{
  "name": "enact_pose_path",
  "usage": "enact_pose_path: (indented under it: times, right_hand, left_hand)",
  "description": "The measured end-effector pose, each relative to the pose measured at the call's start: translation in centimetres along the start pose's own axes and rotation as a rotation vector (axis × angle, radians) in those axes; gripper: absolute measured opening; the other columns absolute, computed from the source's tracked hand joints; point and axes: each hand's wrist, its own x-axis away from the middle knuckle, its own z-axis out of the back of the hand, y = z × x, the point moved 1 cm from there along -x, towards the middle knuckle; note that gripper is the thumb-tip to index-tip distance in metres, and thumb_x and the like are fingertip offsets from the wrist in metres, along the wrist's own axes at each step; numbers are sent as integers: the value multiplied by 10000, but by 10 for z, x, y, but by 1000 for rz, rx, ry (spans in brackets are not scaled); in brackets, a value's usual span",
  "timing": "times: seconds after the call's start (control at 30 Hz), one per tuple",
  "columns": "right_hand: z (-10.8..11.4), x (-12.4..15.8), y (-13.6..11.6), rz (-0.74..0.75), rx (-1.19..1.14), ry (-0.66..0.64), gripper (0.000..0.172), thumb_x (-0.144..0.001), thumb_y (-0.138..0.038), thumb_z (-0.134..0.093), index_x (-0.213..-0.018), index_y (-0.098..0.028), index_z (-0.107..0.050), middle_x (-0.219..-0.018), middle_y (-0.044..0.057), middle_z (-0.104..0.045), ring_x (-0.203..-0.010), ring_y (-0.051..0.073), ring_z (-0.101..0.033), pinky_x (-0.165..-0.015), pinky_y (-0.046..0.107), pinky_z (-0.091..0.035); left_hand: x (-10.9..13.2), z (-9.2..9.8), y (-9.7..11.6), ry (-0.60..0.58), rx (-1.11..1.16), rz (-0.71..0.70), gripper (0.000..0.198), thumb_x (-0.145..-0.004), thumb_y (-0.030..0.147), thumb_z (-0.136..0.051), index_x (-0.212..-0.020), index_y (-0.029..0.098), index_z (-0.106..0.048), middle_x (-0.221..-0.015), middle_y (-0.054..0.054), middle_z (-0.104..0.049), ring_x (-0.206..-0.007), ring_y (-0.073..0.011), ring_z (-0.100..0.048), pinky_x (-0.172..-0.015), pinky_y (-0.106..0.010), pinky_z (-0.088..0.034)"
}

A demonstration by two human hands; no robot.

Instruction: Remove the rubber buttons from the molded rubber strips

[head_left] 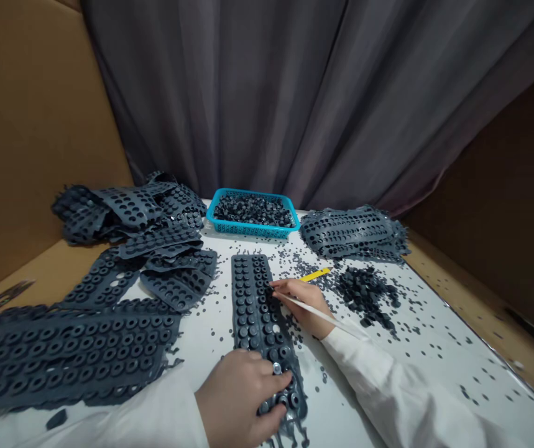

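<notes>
A long dark rubber sheet [253,292] studded with round moulded rings lies lengthwise in front of me on the white table [434,348]. My left hand [241,398] presses down on its near end, fingers curled over the rings. My right hand [301,298] is closed on a thin white stick [322,316], its tip touching the sheet's right edge about halfway up. Both arms wear white sleeves.
A blue basket [252,213] of loose dark rings stands at the back. Stripped rubber sheets are heaped at the left [61,348], back left [127,211] and back right [353,233]. A pile of loose rings [367,295] and a yellow tool [316,274] lie right of my hand.
</notes>
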Motion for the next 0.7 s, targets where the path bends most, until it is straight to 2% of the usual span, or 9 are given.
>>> enact_pose_path:
  times: [0.17,0.33,0.5,0.7]
  right_hand:
    - [5,9,-14,-109,-208,-99,79,-839,-225,-584,-777,-179,-605,-939,95,-692,-910,194,-655,-779,321,-518]
    - [-2,17,-15,-52,-291,-174,75,-825,-236,-607,-786,-175,-626,-900,101,-689,-957,201,-628,-823,360,-507]
    - [-5,18,-10,33,-222,-166,98,-848,-238,-577,-789,-173,-620,-875,109,-693,-960,202,-625,-823,349,-511]
    - [-6,17,-2,205,29,-182,166,-905,-205,-469,-847,-175,-622,-948,118,-685,-901,187,-637,-783,327,-521]
  left_hand:
    - [0,-1,0,2,-9,2,372,-810,364,-532,-1170,270,-553,-850,-16,-663,-767,-207,-594,-693,-324,-462]
    - [0,0,0,6,-9,0,360,-819,353,-521,-1167,270,-556,-835,-15,-659,-760,-203,-591,-686,-319,-462]
    - [1,-1,0,14,-3,-1,364,-818,353,-518,-1170,265,-556,-833,-13,-657,-762,-207,-593,-675,-327,-464]
    - [0,0,0,25,7,-13,359,-821,349,-518,-1164,253,-560,-832,-17,-661,-752,-202,-594,-681,-324,-460]
